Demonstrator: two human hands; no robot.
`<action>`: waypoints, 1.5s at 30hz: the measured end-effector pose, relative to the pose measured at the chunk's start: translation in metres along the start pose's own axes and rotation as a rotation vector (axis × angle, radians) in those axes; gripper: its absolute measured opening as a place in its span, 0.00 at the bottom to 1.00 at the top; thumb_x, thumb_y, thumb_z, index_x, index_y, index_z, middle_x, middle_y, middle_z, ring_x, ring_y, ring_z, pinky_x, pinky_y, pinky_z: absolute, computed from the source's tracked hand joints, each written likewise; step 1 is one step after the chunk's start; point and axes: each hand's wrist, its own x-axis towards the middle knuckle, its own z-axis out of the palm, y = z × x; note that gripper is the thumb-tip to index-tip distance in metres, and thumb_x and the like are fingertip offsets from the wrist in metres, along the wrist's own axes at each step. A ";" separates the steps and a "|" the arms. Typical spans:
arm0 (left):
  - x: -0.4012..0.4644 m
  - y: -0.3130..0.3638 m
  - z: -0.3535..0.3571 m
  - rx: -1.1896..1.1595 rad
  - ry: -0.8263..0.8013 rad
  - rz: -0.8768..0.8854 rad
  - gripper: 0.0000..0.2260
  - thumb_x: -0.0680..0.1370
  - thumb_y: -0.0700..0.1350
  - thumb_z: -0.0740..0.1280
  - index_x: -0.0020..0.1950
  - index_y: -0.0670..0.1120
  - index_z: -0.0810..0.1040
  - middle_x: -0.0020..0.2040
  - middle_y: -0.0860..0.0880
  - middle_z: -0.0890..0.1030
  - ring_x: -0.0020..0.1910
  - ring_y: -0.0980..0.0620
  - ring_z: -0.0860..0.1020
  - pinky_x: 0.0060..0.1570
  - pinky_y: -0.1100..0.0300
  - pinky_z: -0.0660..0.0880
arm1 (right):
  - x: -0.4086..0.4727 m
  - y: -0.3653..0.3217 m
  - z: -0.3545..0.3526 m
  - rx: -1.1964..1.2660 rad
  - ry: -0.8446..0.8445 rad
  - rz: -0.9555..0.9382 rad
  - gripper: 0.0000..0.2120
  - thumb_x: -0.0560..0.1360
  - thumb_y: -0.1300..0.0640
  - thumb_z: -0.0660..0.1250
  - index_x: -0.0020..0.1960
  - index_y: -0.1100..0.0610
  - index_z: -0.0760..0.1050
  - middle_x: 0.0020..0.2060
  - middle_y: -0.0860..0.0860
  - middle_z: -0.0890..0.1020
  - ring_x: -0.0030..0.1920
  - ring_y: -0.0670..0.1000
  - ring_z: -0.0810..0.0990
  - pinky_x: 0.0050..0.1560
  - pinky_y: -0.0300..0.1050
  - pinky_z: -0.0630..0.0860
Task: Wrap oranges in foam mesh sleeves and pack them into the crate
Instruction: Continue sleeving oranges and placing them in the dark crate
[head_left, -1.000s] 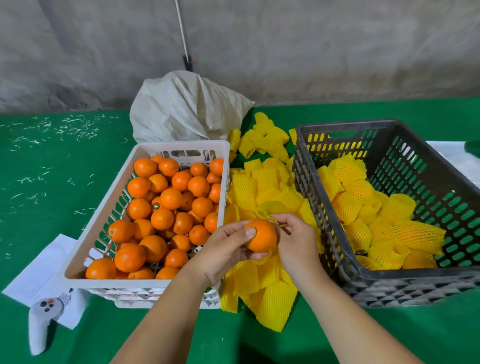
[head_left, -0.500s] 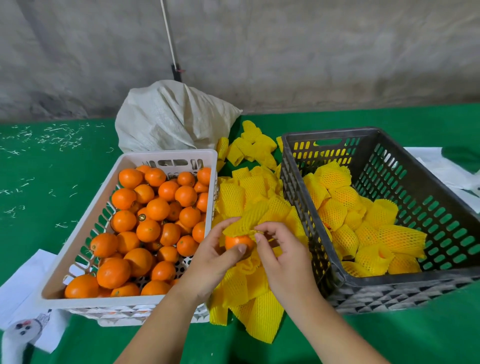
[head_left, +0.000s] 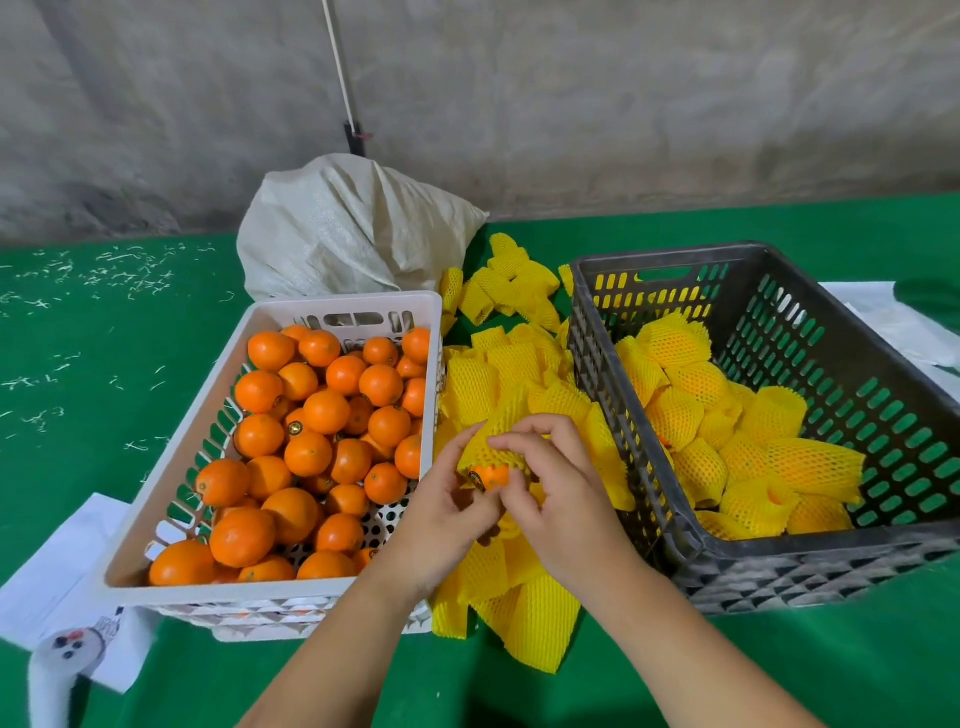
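Between the baskets, an orange (head_left: 488, 475) is gripped by both hands, half-sleeved; roughly a dozen wrapped oranges are packed in the crate (head_left: 810, 556), with many unwrapped.

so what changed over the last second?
The foam sleeve has gone on over the orange: bare a second ago, only its near end shows now. Left hand and right hand keep hold of both, above the loose sleeves. White basket and black crate contents look unchanged.
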 end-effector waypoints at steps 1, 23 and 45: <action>0.000 -0.001 0.002 0.018 0.031 0.038 0.26 0.75 0.51 0.75 0.71 0.66 0.73 0.37 0.43 0.76 0.34 0.49 0.72 0.33 0.58 0.71 | 0.000 0.001 -0.002 -0.008 0.017 -0.009 0.16 0.77 0.63 0.66 0.63 0.53 0.79 0.60 0.46 0.72 0.62 0.47 0.74 0.55 0.39 0.76; 0.003 -0.006 -0.007 0.009 0.174 0.113 0.29 0.77 0.42 0.77 0.74 0.57 0.73 0.66 0.49 0.81 0.65 0.44 0.81 0.64 0.41 0.80 | -0.018 -0.001 0.017 0.114 0.140 0.190 0.15 0.74 0.67 0.68 0.55 0.51 0.74 0.51 0.40 0.73 0.52 0.45 0.76 0.49 0.42 0.76; -0.005 -0.004 0.002 0.536 0.037 0.202 0.37 0.76 0.46 0.75 0.78 0.66 0.59 0.65 0.58 0.62 0.69 0.67 0.64 0.63 0.76 0.66 | -0.016 -0.003 0.017 0.771 -0.150 0.667 0.34 0.74 0.57 0.74 0.72 0.33 0.64 0.62 0.38 0.80 0.59 0.38 0.80 0.52 0.38 0.80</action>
